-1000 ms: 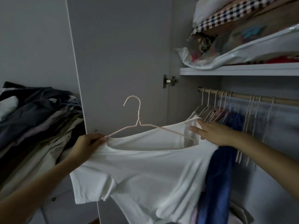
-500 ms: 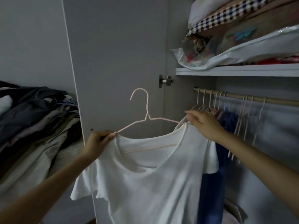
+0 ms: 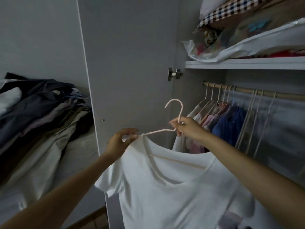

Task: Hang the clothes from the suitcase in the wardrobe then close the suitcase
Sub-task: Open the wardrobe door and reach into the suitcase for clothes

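A white T-shirt [image 3: 173, 187] hangs on a thin pink hanger [image 3: 179, 109] in front of the open wardrobe. My right hand [image 3: 188, 128] pinches the hanger at the base of its hook. My left hand [image 3: 122, 141] holds the shirt's left shoulder where the hanger arm enters the collar. The hook points up and left, below and left of the wooden rail [image 3: 247, 91]. The suitcase is out of view.
The rail carries several hangers with pink, white and blue clothes [image 3: 227, 123]. The grey wardrobe door [image 3: 128, 63] stands open behind the hanger. A shelf [image 3: 244, 63] above holds bagged bedding. A pile of dark and beige clothes [image 3: 41, 113] lies at left.
My right hand has moved from the shirt's right shoulder to the base of the hanger's hook. The hanger and shirt have shifted right, toward the rail.
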